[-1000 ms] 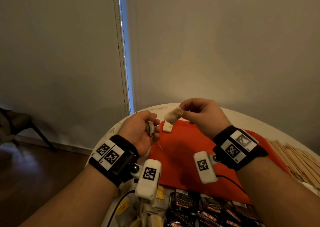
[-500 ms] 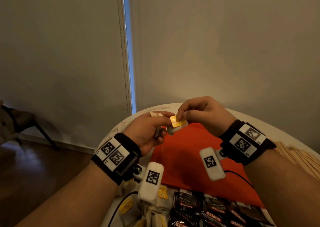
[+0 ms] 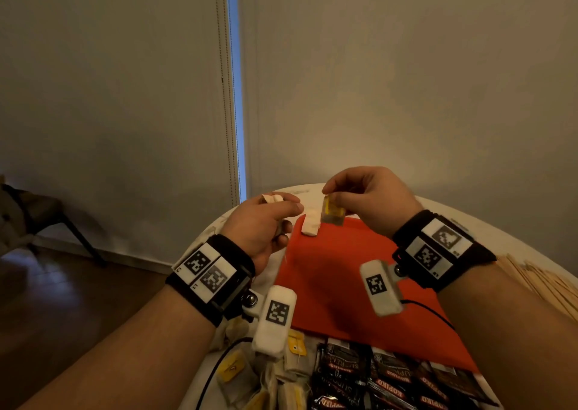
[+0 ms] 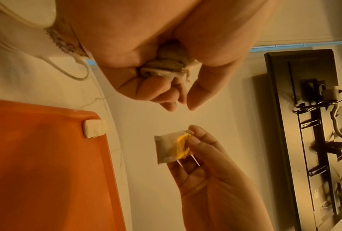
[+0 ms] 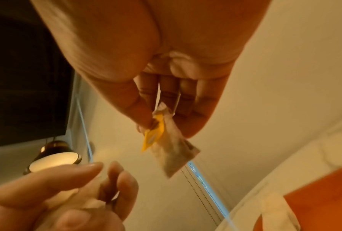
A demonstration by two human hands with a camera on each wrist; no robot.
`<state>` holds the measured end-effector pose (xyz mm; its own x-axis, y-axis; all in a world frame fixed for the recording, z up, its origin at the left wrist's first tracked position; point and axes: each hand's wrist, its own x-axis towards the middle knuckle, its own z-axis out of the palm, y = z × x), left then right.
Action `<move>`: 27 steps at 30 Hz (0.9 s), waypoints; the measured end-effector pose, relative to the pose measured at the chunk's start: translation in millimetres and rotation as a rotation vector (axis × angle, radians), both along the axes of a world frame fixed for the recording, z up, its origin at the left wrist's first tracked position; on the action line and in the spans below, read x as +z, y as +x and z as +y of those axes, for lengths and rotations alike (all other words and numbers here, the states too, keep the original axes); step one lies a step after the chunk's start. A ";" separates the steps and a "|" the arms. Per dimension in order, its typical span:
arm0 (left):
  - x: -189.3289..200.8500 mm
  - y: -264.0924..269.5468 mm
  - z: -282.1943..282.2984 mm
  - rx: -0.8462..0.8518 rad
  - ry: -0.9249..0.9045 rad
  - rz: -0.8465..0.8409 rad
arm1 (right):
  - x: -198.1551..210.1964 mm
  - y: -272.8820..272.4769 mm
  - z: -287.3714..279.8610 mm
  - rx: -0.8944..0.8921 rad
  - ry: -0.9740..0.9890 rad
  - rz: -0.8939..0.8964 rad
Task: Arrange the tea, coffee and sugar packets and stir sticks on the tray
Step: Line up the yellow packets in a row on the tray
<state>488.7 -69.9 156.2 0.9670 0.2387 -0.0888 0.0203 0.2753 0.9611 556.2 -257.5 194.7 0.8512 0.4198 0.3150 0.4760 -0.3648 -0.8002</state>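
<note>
The left hand [image 3: 261,221] hovered over the far left corner of the orange tray [image 3: 337,284], its grip curled round a small bundle of tea bags [image 4: 166,65] tucked in the palm; how many were in the bundle could not be told. Just right of it, one white packet [image 3: 311,225] lay on the tray's far corner, the only thing on the tray. Further right, the right hand [image 3: 372,200] pinched a single tea bag with a yellow tag [image 3: 333,211] between thumb and fingertips, held in the air above the tray's far edge, and seemed to keep another packet in its palm. At the near edge of the round tabletop [image 3: 469,221] lay a loose heap of more yellow-tagged tea bags [image 3: 266,375] and, right of them, at least six dark coffee sachets [image 3: 391,381]. A spread of wooden stir sticks [image 3: 538,281], too many to count, lay at the far right.

The risks, as I judged them: the tea bag's string could snag the left hand's bundle and drag a bag out, and the lightly pinched bag might drop askew on the tray.
</note>
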 end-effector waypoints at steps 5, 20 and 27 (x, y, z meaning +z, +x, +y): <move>3.1 -0.6 2.6 -0.028 0.006 -0.007 | 4.3 -3.6 4.9 0.166 0.121 0.129; 8.7 20.2 0.4 0.037 0.089 0.069 | -18.6 13.9 24.0 0.092 0.296 0.398; 11.2 26.0 8.9 0.084 -0.056 0.120 | -59.0 58.4 26.9 -0.223 0.158 0.604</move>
